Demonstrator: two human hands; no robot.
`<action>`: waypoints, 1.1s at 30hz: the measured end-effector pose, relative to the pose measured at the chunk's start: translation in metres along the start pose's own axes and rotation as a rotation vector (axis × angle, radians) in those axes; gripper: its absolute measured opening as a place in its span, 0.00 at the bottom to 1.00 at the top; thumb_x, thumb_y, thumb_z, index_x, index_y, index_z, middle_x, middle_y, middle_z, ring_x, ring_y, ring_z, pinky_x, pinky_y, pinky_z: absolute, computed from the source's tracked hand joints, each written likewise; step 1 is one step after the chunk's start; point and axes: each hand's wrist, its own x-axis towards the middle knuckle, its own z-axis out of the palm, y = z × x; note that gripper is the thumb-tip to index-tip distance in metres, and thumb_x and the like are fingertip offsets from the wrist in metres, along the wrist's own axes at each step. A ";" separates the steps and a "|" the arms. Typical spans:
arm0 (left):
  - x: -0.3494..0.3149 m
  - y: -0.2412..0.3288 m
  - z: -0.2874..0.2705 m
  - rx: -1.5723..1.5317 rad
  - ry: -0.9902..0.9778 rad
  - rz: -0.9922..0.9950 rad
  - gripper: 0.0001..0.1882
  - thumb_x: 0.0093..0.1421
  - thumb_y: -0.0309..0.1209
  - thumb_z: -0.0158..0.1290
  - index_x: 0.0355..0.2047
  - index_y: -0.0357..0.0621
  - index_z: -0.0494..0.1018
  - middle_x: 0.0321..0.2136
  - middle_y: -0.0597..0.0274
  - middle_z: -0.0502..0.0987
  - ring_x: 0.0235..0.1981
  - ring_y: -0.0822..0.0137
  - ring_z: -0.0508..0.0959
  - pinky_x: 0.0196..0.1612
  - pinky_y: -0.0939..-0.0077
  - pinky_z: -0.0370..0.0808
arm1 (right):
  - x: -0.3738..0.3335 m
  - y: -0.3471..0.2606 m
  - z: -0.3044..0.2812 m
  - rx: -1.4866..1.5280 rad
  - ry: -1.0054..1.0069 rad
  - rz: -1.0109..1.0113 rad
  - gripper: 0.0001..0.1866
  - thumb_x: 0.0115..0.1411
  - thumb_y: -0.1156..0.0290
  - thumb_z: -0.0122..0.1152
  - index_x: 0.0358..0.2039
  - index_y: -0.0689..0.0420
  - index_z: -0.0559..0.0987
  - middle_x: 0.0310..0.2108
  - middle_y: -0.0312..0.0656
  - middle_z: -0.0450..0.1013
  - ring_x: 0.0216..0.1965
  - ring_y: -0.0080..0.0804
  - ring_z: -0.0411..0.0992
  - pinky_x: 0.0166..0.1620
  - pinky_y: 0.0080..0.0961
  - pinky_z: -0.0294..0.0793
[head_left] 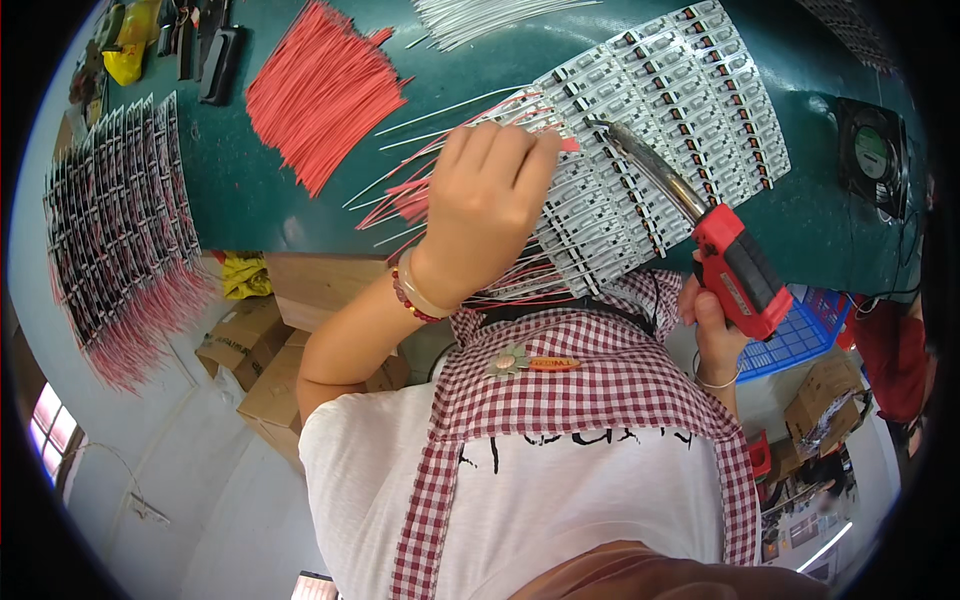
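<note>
My left hand is closed over the left edge of a panel of small circuit boards, pinching red wires whose ends stick out below the fingers. A red tip also shows beyond the fingertips. Red and white wires hang from the panel's left edge, around and under this hand. My right hand is wrapped round the red-and-black handle of a soldering iron. The iron's bent metal tip points up and left, over the panel just right of my left fingers; whether it touches a board I cannot tell.
On the green table lie a pile of red wires and white wires. Finished-looking wired boards hang at the left edge. Hand tools lie far left, a small fan right. A blue basket and cardboard boxes stand below.
</note>
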 end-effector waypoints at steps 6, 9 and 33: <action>-0.003 0.002 0.012 0.024 -0.073 -0.008 0.07 0.52 0.24 0.57 0.32 0.37 0.77 0.26 0.61 0.69 0.29 0.63 0.71 0.33 0.68 0.67 | -0.002 0.005 -0.001 -0.014 -0.055 0.021 0.29 0.64 0.58 0.64 0.56 0.68 0.70 0.20 0.39 0.70 0.17 0.20 0.63 0.21 0.17 0.59; -0.002 0.003 0.012 0.038 -0.093 -0.022 0.07 0.52 0.25 0.57 0.32 0.36 0.76 0.26 0.60 0.69 0.30 0.62 0.71 0.34 0.68 0.67 | -0.005 0.010 -0.002 -0.053 -0.068 0.023 0.28 0.64 0.59 0.64 0.55 0.67 0.70 0.21 0.39 0.70 0.18 0.21 0.63 0.21 0.18 0.60; 0.003 0.010 0.012 0.051 -0.200 -0.062 0.06 0.47 0.23 0.54 0.27 0.35 0.73 0.26 0.55 0.69 0.32 0.59 0.71 0.37 0.67 0.69 | 0.006 -0.001 -0.006 -0.203 -0.117 0.059 0.11 0.52 0.73 0.68 0.37 0.60 0.82 0.32 0.42 0.77 0.29 0.34 0.76 0.33 0.27 0.74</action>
